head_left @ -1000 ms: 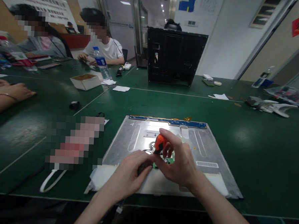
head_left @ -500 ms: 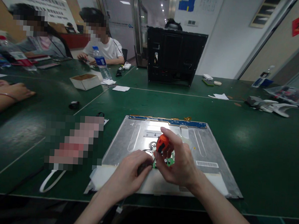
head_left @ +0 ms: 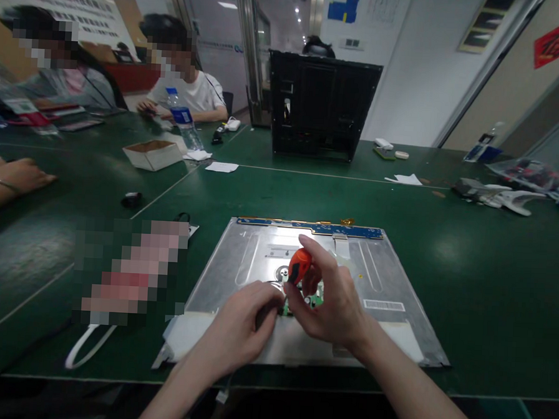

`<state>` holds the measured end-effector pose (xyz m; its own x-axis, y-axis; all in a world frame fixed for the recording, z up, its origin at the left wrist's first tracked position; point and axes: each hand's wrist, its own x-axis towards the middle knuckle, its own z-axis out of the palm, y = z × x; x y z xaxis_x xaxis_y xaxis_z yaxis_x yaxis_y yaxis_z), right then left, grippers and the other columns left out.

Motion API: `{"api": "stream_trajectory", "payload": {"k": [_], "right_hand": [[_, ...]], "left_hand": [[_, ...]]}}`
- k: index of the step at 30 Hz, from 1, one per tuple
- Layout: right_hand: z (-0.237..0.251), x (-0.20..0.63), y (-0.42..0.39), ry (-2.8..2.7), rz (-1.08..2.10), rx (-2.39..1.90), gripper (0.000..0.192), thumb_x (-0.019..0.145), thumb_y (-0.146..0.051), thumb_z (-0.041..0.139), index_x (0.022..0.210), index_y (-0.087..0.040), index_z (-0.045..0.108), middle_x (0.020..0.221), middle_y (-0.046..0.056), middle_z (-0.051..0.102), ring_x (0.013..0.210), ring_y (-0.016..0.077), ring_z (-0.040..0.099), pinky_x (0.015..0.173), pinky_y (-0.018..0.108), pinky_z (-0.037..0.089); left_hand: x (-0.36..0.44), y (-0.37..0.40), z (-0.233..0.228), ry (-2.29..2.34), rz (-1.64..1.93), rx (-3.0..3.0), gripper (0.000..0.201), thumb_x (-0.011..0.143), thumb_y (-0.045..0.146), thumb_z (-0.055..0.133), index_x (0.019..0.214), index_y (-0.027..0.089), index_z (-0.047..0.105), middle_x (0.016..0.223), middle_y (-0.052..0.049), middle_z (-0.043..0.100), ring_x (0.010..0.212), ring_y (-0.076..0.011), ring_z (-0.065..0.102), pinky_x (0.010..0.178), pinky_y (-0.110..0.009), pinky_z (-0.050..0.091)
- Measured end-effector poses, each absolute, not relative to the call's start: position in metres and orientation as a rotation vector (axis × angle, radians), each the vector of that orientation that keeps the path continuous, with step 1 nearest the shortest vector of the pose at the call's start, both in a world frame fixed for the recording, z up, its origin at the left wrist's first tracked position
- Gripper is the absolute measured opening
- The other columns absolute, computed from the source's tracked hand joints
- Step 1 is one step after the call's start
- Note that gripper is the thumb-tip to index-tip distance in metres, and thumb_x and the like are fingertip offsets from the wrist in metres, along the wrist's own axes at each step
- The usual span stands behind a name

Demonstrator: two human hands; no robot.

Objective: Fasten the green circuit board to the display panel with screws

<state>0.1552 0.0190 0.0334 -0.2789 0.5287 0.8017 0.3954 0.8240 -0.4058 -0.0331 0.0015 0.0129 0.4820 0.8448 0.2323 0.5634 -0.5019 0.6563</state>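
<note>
A: Head view: what are the hands doing?
B: The right hand (head_left: 333, 306) has its grip wrapped on an orange screwdriver (head_left: 299, 265), held upright over the green circuit board (head_left: 317, 297). The left hand (head_left: 245, 323), fingers curled, presses beside it.
A: Surroundings?
B: Both sit on the metal panel (head_left: 393, 272) near the tabletop (head_left: 490, 295)'s near edge; open room lies right, a black chassis (head_left: 322, 105) behind.

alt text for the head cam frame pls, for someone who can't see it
The right hand grips an orange-handled screwdriver upright over a small green circuit board on a metal panel, the left hand steadying beside it. The panel lies on a green table; other people sit far left.
</note>
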Motion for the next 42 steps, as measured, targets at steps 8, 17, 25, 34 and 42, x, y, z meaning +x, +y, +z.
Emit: {"api": "stream_trajectory", "payload": {"k": [8, 17, 25, 34, 42], "right_hand": [[0.0357, 0.1530, 0.0206, -1.921, 0.099, -0.619, 0.056, 0.093, -0.023, 0.055, 0.145, -0.017, 0.033, 0.090, 0.004, 0.067, 0.054, 0.0101, 0.054, 0.046, 0.022, 0.048], [0.0335, 0.1531, 0.0194, -1.962, 0.094, -0.674, 0.068, 0.096, -0.023, 0.053, 0.155, -0.020, 0.020, 0.094, 0.005, 0.068, 0.056, 0.0117, 0.057, 0.044, 0.024, 0.049], [0.0315, 0.1536, 0.0169, -1.918, 0.182, -0.645, 0.066, 0.088, -0.015, 0.055, 0.149, -0.015, 0.027, 0.091, 0.005, 0.065, 0.053, 0.0119, 0.055, 0.043, 0.024, 0.047], [0.0328, 0.1513, 0.0156, -1.926, 0.090, -0.635, 0.062, 0.094, -0.025, 0.059, 0.148, -0.023, 0.031, 0.090, 0.003, 0.067, 0.057, 0.0118, 0.056, 0.049, 0.024, 0.052], [0.0294, 0.1530, 0.0169, -1.936, 0.112, -0.687, 0.067, 0.094, -0.022, 0.055, 0.153, -0.018, 0.024, 0.079, 0.000, 0.064, 0.051, 0.0117, 0.054, 0.045, 0.024, 0.049]], "left_hand": [[-0.0269, 0.0058, 0.0161, 1.195, 0.767, 2.267, 0.021, 0.088, 0.016, 0.039, 0.076, 0.019, 0.056, 0.077, -0.004, 0.064, 0.072, -0.0194, 0.060, 0.068, -0.030, 0.045], [-0.0262, 0.0071, 0.0140, 1.180, 0.788, 2.285, 0.020, 0.086, 0.015, 0.040, 0.078, 0.019, 0.057, 0.077, -0.004, 0.063, 0.074, -0.0203, 0.060, 0.068, -0.030, 0.046], [-0.0289, 0.0042, 0.0123, 1.162, 0.735, 2.264, 0.019, 0.086, 0.012, 0.040, 0.081, 0.019, 0.058, 0.081, -0.004, 0.064, 0.078, -0.0202, 0.060, 0.071, -0.031, 0.046], [-0.0291, 0.0026, 0.0095, 1.166, 0.758, 2.279, 0.021, 0.087, 0.011, 0.040, 0.085, 0.018, 0.059, 0.082, -0.005, 0.063, 0.082, -0.0208, 0.059, 0.076, -0.033, 0.048], [-0.0301, 0.0021, 0.0094, 1.162, 0.746, 2.291, 0.021, 0.085, 0.009, 0.040, 0.087, 0.019, 0.058, 0.084, -0.005, 0.064, 0.081, -0.0210, 0.059, 0.074, -0.032, 0.046]]}}
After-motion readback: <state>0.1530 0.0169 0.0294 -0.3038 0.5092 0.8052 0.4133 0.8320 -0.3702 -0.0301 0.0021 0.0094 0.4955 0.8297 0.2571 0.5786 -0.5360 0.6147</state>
